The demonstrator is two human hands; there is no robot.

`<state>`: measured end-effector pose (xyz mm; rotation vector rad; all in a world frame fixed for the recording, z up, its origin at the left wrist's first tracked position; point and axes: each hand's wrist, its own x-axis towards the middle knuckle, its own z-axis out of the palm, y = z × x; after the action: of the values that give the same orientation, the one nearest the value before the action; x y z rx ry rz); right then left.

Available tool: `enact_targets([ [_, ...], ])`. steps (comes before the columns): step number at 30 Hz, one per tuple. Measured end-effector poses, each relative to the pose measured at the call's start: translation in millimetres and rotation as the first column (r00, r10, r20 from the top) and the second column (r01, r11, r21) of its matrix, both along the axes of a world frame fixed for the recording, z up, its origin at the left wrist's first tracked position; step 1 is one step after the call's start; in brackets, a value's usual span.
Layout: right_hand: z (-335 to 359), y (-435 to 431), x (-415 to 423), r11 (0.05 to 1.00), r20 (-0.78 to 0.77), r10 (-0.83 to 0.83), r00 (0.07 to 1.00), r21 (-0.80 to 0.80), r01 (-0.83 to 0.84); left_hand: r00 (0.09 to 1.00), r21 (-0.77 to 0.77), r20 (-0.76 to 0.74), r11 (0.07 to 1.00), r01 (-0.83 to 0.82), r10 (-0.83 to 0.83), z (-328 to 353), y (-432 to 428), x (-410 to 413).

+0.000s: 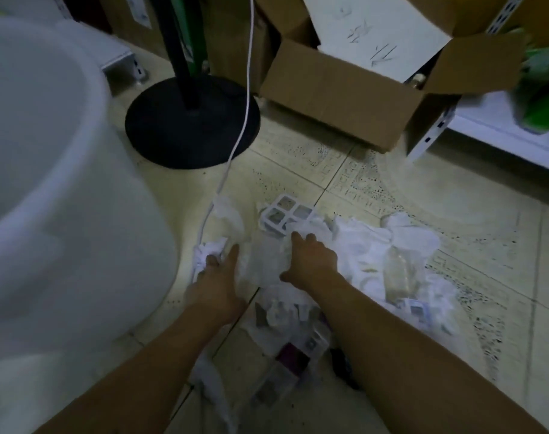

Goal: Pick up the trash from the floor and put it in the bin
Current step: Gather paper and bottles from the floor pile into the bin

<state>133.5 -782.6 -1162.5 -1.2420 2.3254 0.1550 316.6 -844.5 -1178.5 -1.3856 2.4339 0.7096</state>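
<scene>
A heap of white trash (354, 242) lies on the tiled floor in front of me: crumpled paper and plastic, a white grid-shaped piece (287, 214), a clear plastic bottle (399, 274) and small wrappers (298, 349). My left hand (216, 277) is down on a crumpled white wad (209, 255) at the heap's left edge, fingers curled into it. My right hand (310, 258) rests on the clear plastic just below the grid piece, fingers spread and pressing. The big white translucent bin (47, 189) stands close at my left.
A black round stand base (191, 123) with a pole sits beyond the heap, a white cable (241, 114) trailing from it to the trash. An open cardboard box (338, 89) and white shelving (498, 120) lie at the back right.
</scene>
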Motion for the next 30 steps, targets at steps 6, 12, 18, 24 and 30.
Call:
enact_targets([
  [6, -10, 38, 5, 0.996, 0.047, -0.032, 0.998, -0.085, 0.036, 0.983, 0.054, -0.163, 0.995, -0.078, 0.086, 20, 0, 6],
  [12, -22, 12, 12, 0.919, 0.095, -0.198, 0.976, -0.329, 0.218, 0.944, 0.037, -0.3, 0.99, -0.134, 0.139, 16, -1, -10],
  [18, -25, -2, 16, 0.966, 0.109, -0.131, 0.985, -0.21, 0.151, 0.884, 0.13, -0.388, 0.965, -0.229, 0.262, 41, -13, -3],
  [24, -22, -12, 15, 0.865, 0.295, -0.249, 0.923, -0.36, 0.349, 0.827, 0.151, -0.503, 0.968, -0.201, 0.25, 55, -24, -17],
  [30, 21, -4, -6, 0.537, 0.68, -0.338, 0.65, -0.428, 0.727, 0.719, 0.084, -0.663, 0.975, -0.208, 0.21, 97, -33, -48],
])
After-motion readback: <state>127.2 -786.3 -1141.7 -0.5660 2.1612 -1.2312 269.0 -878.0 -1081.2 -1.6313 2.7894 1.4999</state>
